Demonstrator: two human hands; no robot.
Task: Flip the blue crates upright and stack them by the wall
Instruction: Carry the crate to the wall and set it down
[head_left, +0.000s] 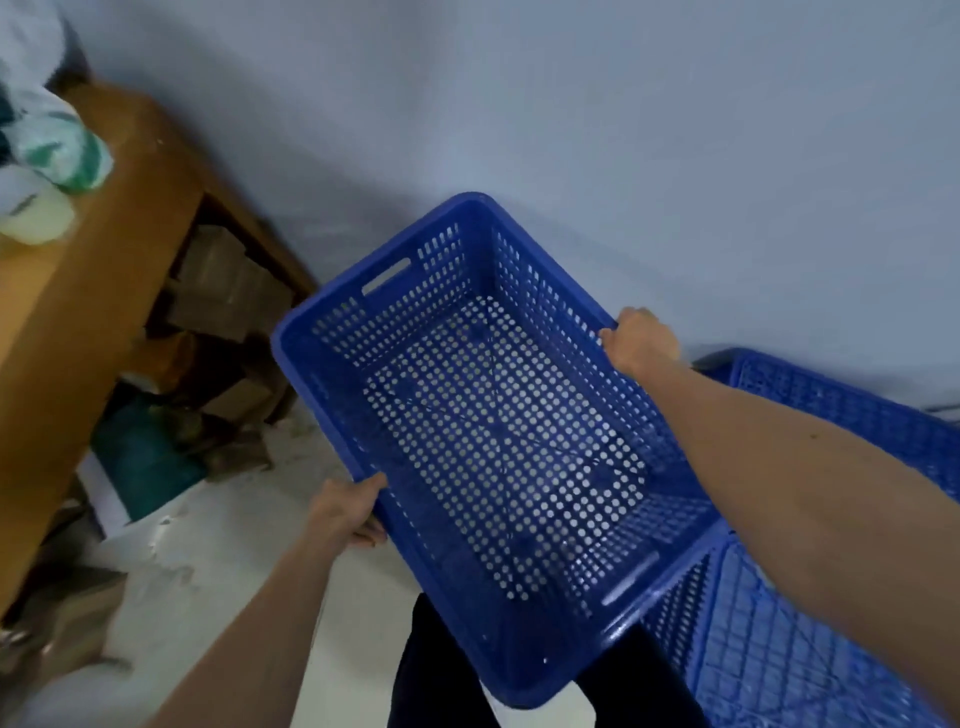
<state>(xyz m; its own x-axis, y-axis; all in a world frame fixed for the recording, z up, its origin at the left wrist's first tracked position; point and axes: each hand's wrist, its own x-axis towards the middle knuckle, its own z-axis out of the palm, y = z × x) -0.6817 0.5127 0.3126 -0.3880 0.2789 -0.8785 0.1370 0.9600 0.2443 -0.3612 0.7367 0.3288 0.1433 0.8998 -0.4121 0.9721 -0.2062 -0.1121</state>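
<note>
Scanning from the left: wooden desk (104, 291) against the pale wall (571, 130), bagged goods (52, 150) on top, cardboard boxes (228, 291) and clutter beneath; all blurred.

Left hand (345, 512): grip curled around the near-left rim of the blue crate (498, 431), thumb on top, fingers under the lip. The crate is upright, mouth open toward the camera, held clear of the concrete floor (218, 571) and close to the wall.

Right hand (641, 340): grip wrapped over the far-right rim, fingers pressed together on the edge.

Further right, low: other blue crates (810, 649), ribbed bases facing up, so seemingly not yet flipped.

Crate notes: rigid moulded plastic, rectangular, tapering walls, rounded corners, round perforations across walls and floor, slot handles in the short ends, diagonal ribs visible through the base.

Judgement: the step in hand is setting this one down by the wall. Keep both rims level, lower squarely with a long side parallel to the wall, and release only once seated.
</note>
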